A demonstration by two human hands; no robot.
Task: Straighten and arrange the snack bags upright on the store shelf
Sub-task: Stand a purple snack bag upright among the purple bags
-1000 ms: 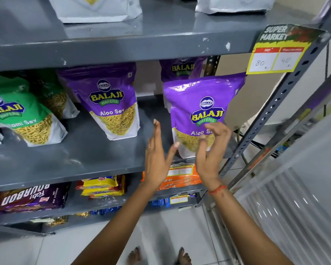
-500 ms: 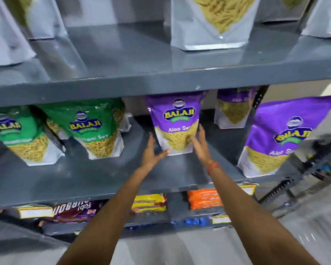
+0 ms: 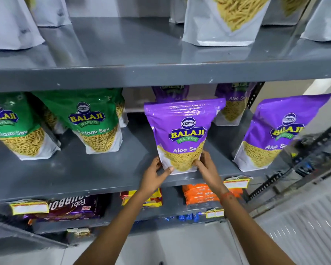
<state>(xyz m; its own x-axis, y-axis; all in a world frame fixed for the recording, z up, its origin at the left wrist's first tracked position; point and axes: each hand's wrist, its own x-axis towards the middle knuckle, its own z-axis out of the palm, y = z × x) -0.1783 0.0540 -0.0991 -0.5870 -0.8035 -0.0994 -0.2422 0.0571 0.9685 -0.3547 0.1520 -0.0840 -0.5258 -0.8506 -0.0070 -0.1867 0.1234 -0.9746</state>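
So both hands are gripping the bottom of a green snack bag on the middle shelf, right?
Not quite: the bag is purple, not green. The head view shows the left hand and right hand holding the bottom corners of the purple bag on the middle shelf; the green bags stand untouched further left.

There is one view only, from a camera worn on the person's head. It faces the grey metal shelf (image 3: 103,175) head-on from close range, tilted slightly down, so the upper shelf board (image 3: 161,73) fills the top and floor tiles (image 3: 180,249) the near bottom edge. Both forearms reach in from below. The wide lens bends the shelf edges, and the right upright (image 3: 256,94) leans.
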